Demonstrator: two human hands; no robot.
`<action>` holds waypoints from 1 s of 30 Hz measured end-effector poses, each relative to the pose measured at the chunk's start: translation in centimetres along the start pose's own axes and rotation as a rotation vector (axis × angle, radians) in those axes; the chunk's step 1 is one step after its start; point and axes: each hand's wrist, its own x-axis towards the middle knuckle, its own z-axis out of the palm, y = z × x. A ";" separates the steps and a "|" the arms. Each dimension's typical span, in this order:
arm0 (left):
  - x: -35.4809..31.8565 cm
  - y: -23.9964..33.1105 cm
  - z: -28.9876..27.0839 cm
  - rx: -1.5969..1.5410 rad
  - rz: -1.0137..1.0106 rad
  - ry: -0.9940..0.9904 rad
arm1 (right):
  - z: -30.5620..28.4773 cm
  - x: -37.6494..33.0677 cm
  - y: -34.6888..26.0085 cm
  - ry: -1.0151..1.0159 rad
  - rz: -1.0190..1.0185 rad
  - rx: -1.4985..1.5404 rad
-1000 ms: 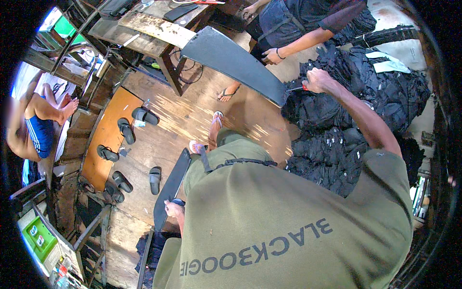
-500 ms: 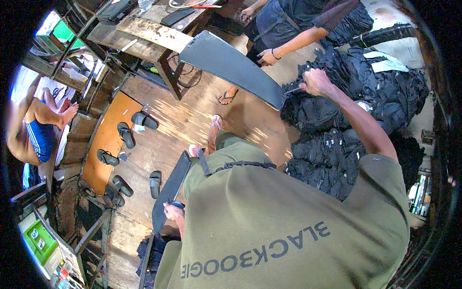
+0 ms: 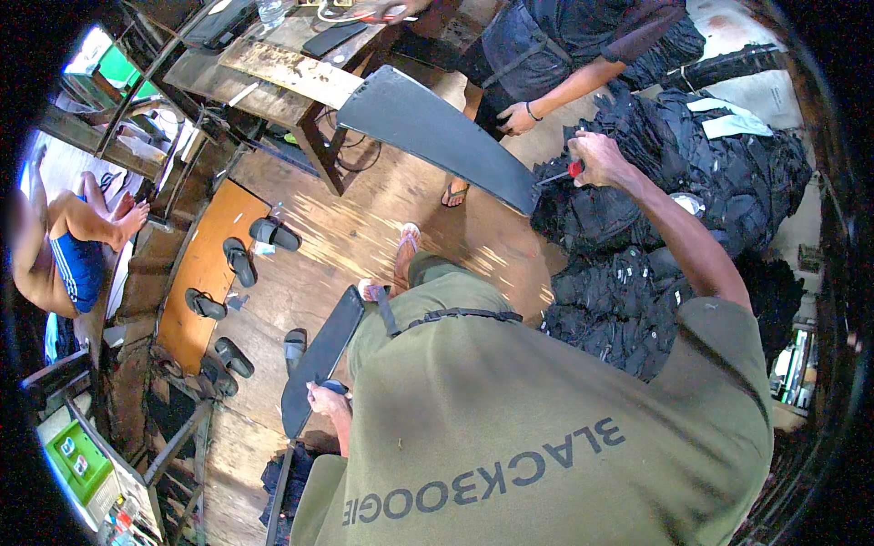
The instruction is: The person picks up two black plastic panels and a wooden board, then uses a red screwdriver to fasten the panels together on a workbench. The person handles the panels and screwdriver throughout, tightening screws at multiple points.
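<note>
Nearest the camera, the left hand (image 3: 325, 394) is closing around the lower part of a narrow dark panel (image 3: 320, 357), gripping it so that it is standing on edge beside the person's olive-shirted body, with its upper end reaching toward the sandalled foot (image 3: 406, 252) on the wooden floor (image 3: 364, 227). Compared with a second ago this grip is staying as it was, and the panel is sitting at nearly the same slant. Further out, the right arm is stretching up and to the right, and the right hand (image 3: 596, 156) is clenching a small red-handled tool (image 3: 563, 174), whose tip is pointing at the near end of a large dark panel (image 3: 428, 123). That big panel is slanting from the surface (image 3: 282, 68) down toward the heap of black bags (image 3: 674, 191), and it is hardly shifting between the pictures. So very little is changing: both hands are keeping their holds, which suggests the work at the panel's end is going on at the same spot and not moving to a new step. Beyond the tool, a co-worker's hand (image 3: 517, 117) is hovering just behind the large panel's edge. Off to the left, pairs of dark sandals (image 3: 238, 261) are lying on and beside an orange mat (image 3: 196, 264), and a seated person (image 3: 73, 259) is resting at the picture's rim.
</note>
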 end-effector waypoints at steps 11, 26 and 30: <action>-0.1 4.1 -3.8 0.119 -0.232 -0.417 | -0.2 -0.7 -1.5 0.017 0.015 0.014; -3.4 10.9 -7.8 0.095 -0.212 -0.490 | 2.0 -0.9 -0.5 0.039 0.087 0.069; -2.3 8.4 -5.8 0.095 -0.172 -0.471 | 2.1 -1.4 -1.0 0.166 0.088 0.092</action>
